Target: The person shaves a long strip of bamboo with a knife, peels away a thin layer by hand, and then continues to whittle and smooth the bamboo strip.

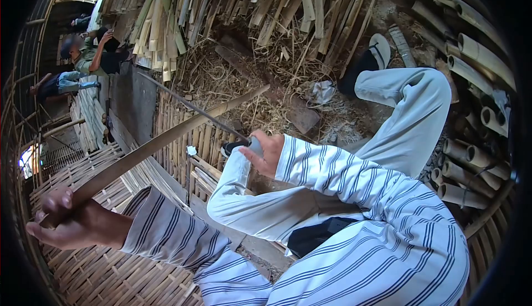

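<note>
My left hand [91,223] is closed round the lower end of a long flat bamboo strip [160,141], which slants up to the right over the floor. My right hand [269,155] grips the grey handle of a long, thin-bladed knife [188,105], close by my bent knee. The blade runs up and to the left from my fist and crosses the bamboo strip near its middle in this view. Striped sleeves cover both arms, and my pale trouser legs [410,123] are folded in front of me.
Split bamboo slats [160,23] are stacked at the back. Cut bamboo tubes [482,65] pile up along the right. Shavings [221,73] litter the ground. Woven bamboo matting [122,273] lies at lower left. Another person [86,62] sits at far left.
</note>
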Demonstrator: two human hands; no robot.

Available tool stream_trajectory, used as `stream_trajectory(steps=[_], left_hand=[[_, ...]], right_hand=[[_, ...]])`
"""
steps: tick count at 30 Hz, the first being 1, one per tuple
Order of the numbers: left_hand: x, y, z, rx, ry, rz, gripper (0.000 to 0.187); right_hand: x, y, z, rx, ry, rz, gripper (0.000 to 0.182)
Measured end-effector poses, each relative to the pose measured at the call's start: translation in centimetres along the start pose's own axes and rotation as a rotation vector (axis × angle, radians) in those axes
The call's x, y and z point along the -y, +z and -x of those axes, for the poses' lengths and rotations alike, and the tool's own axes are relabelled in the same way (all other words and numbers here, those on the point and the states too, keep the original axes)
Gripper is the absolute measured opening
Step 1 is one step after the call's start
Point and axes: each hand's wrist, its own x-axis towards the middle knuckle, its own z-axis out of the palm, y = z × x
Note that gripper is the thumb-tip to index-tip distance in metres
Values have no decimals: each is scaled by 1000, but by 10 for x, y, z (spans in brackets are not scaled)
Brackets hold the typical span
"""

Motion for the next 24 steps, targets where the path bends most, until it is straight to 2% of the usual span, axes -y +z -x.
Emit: stream_trajectory(steps=[1,4,6,8,10,12,15,18,19,20,22,24], left_hand=[[3,32,15,-133,126,-93,31],[3,21,15,-94,78,25,31],[3,28,18,-152,72,12,31],[4,29,17,-212,80,3,32],[10,25,11,-270,85,-16,32],[16,23,6,-277,99,-13,32],[19,20,2,-245,95,-21,31],[16,17,3,-208,62,33,28],[13,16,4,-175,40,70,27],[11,15,6,-142,21,111,26],[13,15,6,-204,62,97,26],[16,8,4,-267,86,53,26]], right_hand=[[-9,0,-4,-11,34,32,45],[-60,3,-22,85,301,208,50],[-109,6,-42,177,519,385,57],[-146,8,-46,72,599,374,60],[-143,7,-50,114,544,363,60],[-93,2,-42,162,481,258,61],[-57,6,-30,68,303,216,57],[-90,14,-37,75,479,191,56],[-125,24,-44,61,555,308,57],[-157,20,-56,212,616,306,58],[-186,21,-57,151,657,385,60],[-148,11,-61,236,620,282,62]])
